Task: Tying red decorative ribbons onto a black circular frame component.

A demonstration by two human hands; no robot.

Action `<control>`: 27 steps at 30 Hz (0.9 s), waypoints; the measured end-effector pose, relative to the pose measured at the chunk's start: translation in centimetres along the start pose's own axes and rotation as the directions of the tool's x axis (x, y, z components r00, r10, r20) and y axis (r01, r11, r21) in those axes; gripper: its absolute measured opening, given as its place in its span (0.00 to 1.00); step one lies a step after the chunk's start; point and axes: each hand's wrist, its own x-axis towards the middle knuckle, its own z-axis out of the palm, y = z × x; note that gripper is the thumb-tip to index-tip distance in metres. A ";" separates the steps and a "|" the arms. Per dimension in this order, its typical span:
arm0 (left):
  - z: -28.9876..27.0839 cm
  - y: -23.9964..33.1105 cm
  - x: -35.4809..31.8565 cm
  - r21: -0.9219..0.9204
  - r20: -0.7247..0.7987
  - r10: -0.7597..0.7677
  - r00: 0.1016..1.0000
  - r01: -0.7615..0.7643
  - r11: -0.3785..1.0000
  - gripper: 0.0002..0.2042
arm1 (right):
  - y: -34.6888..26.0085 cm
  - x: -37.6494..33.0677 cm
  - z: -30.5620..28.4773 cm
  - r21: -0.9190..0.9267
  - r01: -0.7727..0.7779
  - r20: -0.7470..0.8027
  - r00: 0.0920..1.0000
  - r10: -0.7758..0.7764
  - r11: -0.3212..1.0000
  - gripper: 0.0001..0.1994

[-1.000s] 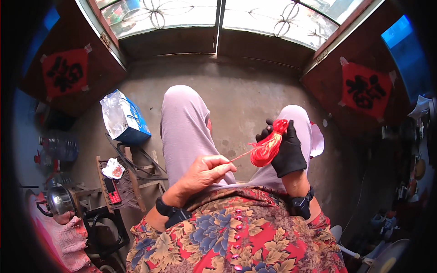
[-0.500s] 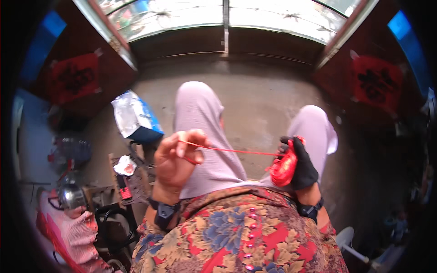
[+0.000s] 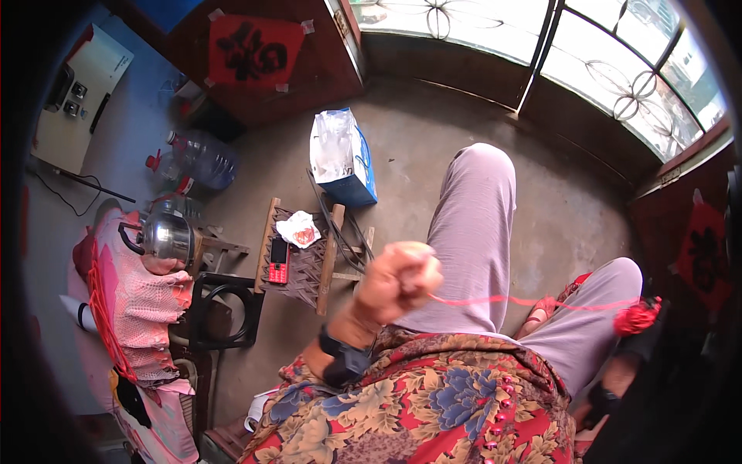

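Across the thighs (image 3: 478, 232), left grip (image 3: 399, 283) clenches red thread (image 3: 498, 299), right grip (image 3: 651, 336) clasps its bundle (image 3: 636, 318).

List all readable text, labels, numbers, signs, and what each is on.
Left red sheet: bold black writing, not transcribed here.
Right red sheet: black writing, too dark to read.
Red phone: key markings too small.
Blue-white bag: print too small.
Cream panel: print too small.
Red thread: none seen.

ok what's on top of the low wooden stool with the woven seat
On the low wooden stool with the woven brown seat lie a red-and-black keypad phone and a crumpled white sheet with something reddish on it. The seat beneath them is covered.
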 end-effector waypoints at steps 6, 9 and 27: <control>2.4 -3.3 2.9 0.748 0.230 -0.027 0.973 -0.159 0.644 0.13 | -2.4 -5.0 5.0 -0.262 0.075 0.291 0.957 0.004 0.962 0.13; 3.3 -6.4 4.0 0.745 0.394 -0.072 0.916 -0.273 0.608 0.12 | -0.6 -10.2 11.9 -0.545 -0.003 0.662 0.612 0.433 0.838 0.15; -24.3 7.5 -1.2 0.923 -0.208 0.915 0.347 0.378 0.067 0.21 | 6.5 -6.8 7.1 -0.465 -0.305 0.399 0.765 0.505 0.831 0.03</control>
